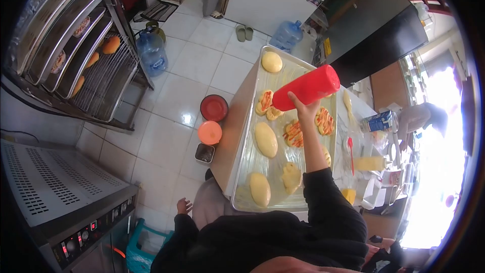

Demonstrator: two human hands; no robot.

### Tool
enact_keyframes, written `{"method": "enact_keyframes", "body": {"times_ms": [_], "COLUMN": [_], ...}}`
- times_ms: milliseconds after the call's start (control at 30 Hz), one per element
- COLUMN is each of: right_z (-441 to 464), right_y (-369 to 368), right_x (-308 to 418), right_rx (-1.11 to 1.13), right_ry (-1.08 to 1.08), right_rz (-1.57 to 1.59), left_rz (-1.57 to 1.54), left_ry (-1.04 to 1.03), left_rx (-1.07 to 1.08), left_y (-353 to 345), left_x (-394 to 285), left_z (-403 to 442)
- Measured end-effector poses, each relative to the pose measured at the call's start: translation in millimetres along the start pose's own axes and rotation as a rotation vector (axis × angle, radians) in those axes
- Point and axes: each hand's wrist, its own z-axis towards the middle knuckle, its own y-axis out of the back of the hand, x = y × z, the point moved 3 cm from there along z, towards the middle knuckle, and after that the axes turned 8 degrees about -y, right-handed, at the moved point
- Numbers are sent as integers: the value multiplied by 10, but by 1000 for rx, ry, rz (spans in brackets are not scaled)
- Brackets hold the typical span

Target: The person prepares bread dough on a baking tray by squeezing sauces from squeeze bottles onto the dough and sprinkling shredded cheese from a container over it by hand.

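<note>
My right hand is wrapped round a red squeeze bottle, held tilted over the large metal tray. The bottle's lower left end is just above a small dough piece. Beside that piece lies dough with red streaks; two more streaked pieces sit farther right. Smooth pale dough pieces and a shaped one rest on the tray's plastic lining. Away from the tray, my left hand hangs low at the left with fingers apart, holding nothing.
Left stand a rack with trays and buns and an oven. Bowls are beside the table. At right are a red spoon, a can and a yellow bottle. Another person is beyond.
</note>
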Motion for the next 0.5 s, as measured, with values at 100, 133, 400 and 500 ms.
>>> {"method": "enact_keyframes", "body": {"times_ms": [100, 133, 400, 500], "right_z": [101, 171, -42, 94], "right_y": [64, 84, 154, 209], "right_x": [-44, -76, -49, -51], "right_rx": [-32, -70, -54, -84], "right_ry": [-44, -48, -15, -41], "right_rz": [41, 19, -3, -32], "left_rz": [32, 50, 25, 28], "left_ry": [-12, -18, -30, -23], "left_rx": [0, 0, 27, 24], "left_y": [6, 8, -28, -12], "left_x": [21, 24, -18, 33], "left_z": [-14, -27, 28, 26]}}
